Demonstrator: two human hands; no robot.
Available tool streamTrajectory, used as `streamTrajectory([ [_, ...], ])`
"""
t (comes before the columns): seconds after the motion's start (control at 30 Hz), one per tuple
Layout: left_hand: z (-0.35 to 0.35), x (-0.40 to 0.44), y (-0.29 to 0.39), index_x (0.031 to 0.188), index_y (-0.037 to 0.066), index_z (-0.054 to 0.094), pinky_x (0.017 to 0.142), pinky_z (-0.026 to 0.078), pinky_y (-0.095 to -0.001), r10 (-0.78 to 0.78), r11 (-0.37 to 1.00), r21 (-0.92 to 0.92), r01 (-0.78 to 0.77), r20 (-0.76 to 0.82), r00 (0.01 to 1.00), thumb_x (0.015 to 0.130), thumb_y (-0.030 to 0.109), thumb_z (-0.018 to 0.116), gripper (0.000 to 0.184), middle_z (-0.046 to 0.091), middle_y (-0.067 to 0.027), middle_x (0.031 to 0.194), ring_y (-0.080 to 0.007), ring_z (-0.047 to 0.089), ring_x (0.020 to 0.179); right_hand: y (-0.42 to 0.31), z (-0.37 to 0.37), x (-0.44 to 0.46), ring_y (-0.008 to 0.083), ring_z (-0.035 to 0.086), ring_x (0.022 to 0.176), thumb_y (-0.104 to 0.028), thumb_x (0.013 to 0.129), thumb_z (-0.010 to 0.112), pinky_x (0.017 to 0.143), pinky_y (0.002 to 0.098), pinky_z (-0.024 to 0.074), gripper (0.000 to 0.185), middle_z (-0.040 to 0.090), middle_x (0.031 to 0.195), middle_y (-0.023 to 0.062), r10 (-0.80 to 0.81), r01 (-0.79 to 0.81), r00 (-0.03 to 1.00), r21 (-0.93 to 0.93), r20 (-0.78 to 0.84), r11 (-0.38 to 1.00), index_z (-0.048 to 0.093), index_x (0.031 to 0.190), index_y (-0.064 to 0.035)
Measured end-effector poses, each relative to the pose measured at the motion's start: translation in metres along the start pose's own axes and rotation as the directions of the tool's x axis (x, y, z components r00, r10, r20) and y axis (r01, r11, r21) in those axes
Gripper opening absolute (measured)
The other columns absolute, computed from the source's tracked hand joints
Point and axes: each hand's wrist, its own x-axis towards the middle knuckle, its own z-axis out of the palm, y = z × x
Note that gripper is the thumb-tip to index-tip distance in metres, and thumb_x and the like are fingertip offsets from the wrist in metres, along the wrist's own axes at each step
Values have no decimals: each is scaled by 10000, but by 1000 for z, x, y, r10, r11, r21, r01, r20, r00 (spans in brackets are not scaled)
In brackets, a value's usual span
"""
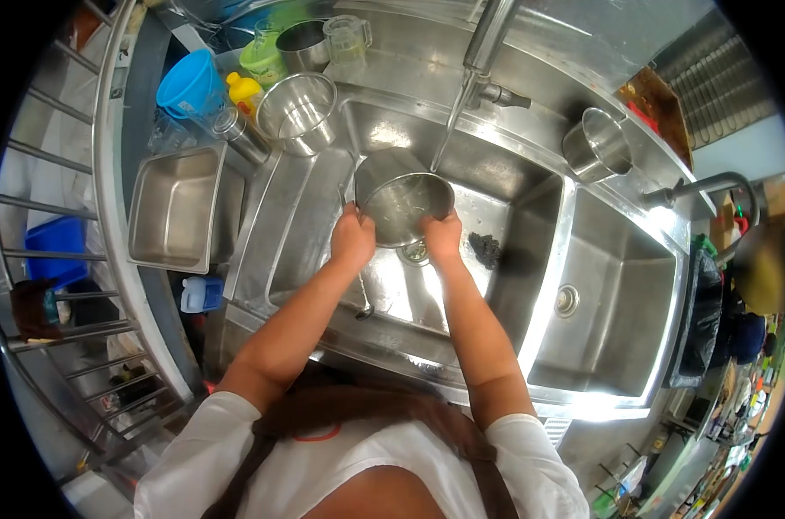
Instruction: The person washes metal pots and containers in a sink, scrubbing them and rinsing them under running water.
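Note:
A round steel pot (390,212) is held over the large sink basin (301,229), tipped so that its open mouth faces me. My left hand (355,238) is closed on the left side of its rim, and my right hand (442,233) grips the right side. The steel faucet spout (451,125) comes down just behind the pot. Beside my left hand, a long thin metal utensil (364,294) lies in the basin; its kind is unclear. A dark scouring pad (486,249) rests on the basin floor, right of my right hand. The drain (416,253) shows between my hands.
Left of the basin stand a deep steel pan (174,208), a steel pot (297,117), a metal canister (239,134), a yellow bottle (243,89) and a blue bucket (191,84). On the right are a second basin (613,303), another steel pot (597,147) and a curved faucet (712,183).

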Motion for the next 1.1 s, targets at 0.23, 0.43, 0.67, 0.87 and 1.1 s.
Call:
streamTrajectory([
  [0.23, -2, -13, 26, 1130, -46, 398, 712, 434, -447, 20, 987, -161, -16, 28, 999, 765, 108, 441, 398, 566, -268, 855, -403, 554, 806, -14, 3, 8, 137, 536, 775, -28, 731, 575, 683, 265, 421, 244, 590, 878, 84, -70, 88, 986, 116, -152, 989, 544, 965, 33],
  [0.43, 7, 4, 11, 1176, -28, 351, 715, 435, -450, 74, 994, -69, -79, -71, 995, 756, 89, 462, 450, 575, -238, 863, -399, 552, 811, -2, 9, 9, 109, 505, 728, -40, 747, 587, 631, 232, 402, 206, 573, 862, 53, -25, 40, 997, 219, -69, 975, 553, 943, 13],
  [0.67, 0, -2, 30, 1168, -14, 366, 728, 432, -452, 103, 994, -15, -104, -75, 992, 759, 85, 458, 430, 575, -234, 890, -402, 548, 831, -12, 5, 16, 124, 512, 729, -58, 739, 601, 639, 242, 400, 200, 578, 845, 53, 52, -51, 999, 335, 6, 941, 559, 914, 30],
  [0.87, 4, -9, 40, 1186, 13, 336, 705, 440, -444, 158, 978, -114, -174, -136, 978, 746, 47, 474, 463, 579, -216, 890, -390, 550, 828, -16, 24, 26, 113, 486, 672, -102, 730, 636, 597, 269, 381, 134, 570, 764, 22, 68, 27, 960, 331, -271, 943, 581, 806, -7],
  [1.1, -19, 34, 16, 1210, 24, 337, 668, 454, -428, 372, 904, 238, -355, -29, 928, 722, 52, 511, 519, 569, -187, 947, -367, 560, 781, -16, -16, 2, 198, 496, 959, 34, 731, 519, 762, 314, 423, 434, 519, 1074, 85, 169, -191, 980, 246, 107, 950, 419, 1144, -53],
])
